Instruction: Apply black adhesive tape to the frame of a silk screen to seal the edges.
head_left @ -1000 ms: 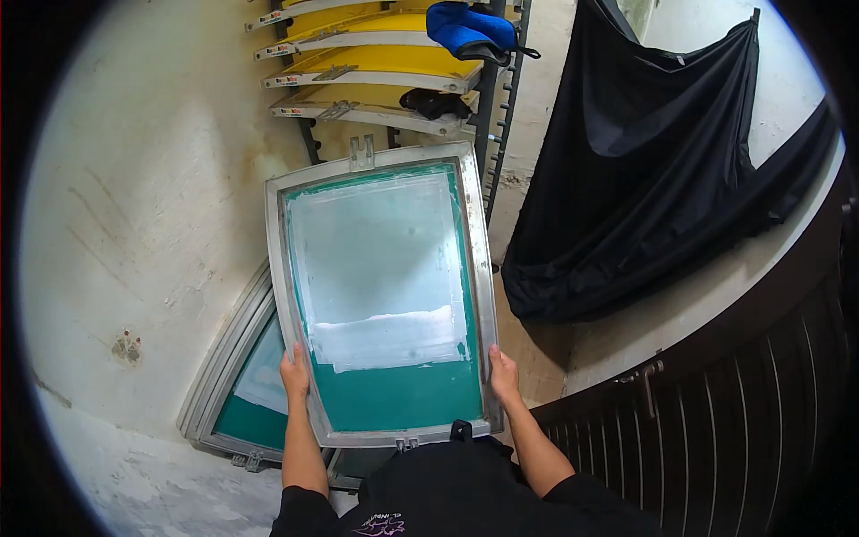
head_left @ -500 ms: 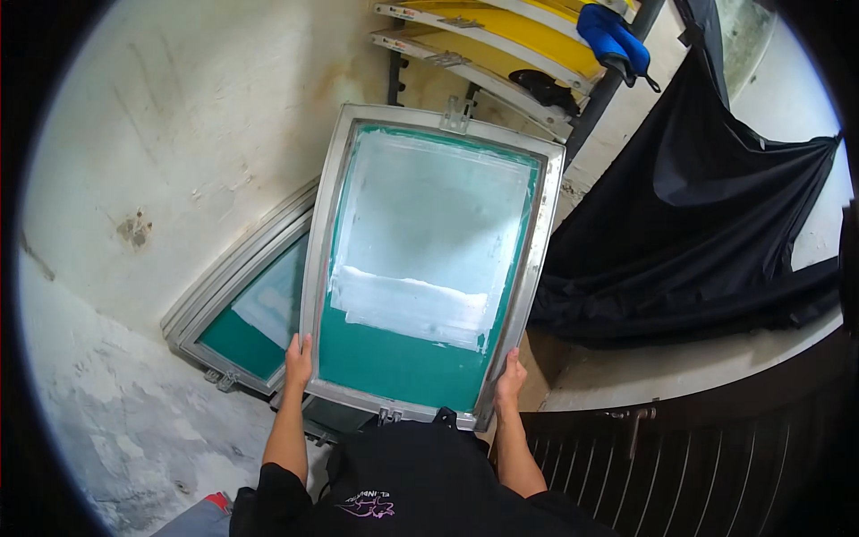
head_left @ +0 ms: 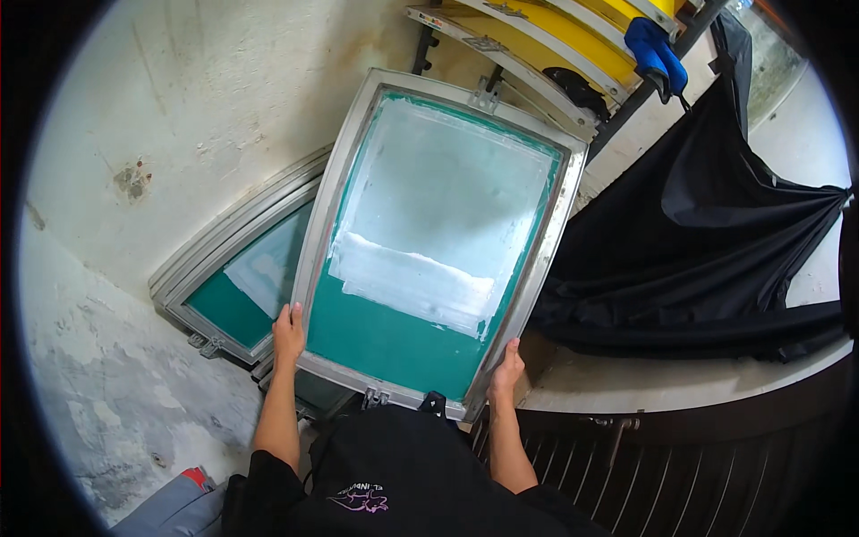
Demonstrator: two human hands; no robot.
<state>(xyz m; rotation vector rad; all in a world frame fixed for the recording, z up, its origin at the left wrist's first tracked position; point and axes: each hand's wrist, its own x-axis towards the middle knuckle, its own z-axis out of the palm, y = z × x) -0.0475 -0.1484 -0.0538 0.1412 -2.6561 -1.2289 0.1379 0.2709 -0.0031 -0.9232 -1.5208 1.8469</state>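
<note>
A large screen printing frame (head_left: pixel 407 362) is held up in front of me, with a metal rim and green-coated mesh. A pale, whitish rectangle covers most of its mesh. My left hand (head_left: pixel 288 334) is closed around the left rim near the lower corner, thumb on the front. On the opposite side my right hand (head_left: pixel 506 370) grips the right rim, also thumb forward. The fingers behind the rim are hidden on both sides. Metal clips sit at the middle of the top and bottom rims. The lower rim is close to my black shirt.
Several similar frames (head_left: pixel 219 309) lean against the stained wall at left. A rack (head_left: pixel 528 55) above holds yellow-meshed frames, with a blue object (head_left: pixel 656 55) hanging beside it. Black cloth (head_left: pixel 689 233) drapes at right, above a dark slatted gate or door (head_left: pixel 626 465) with a handle.
The view has turned, so the held frame appears more tilted, its top shifted up and right. Both hands keep their grip on its rims.
</note>
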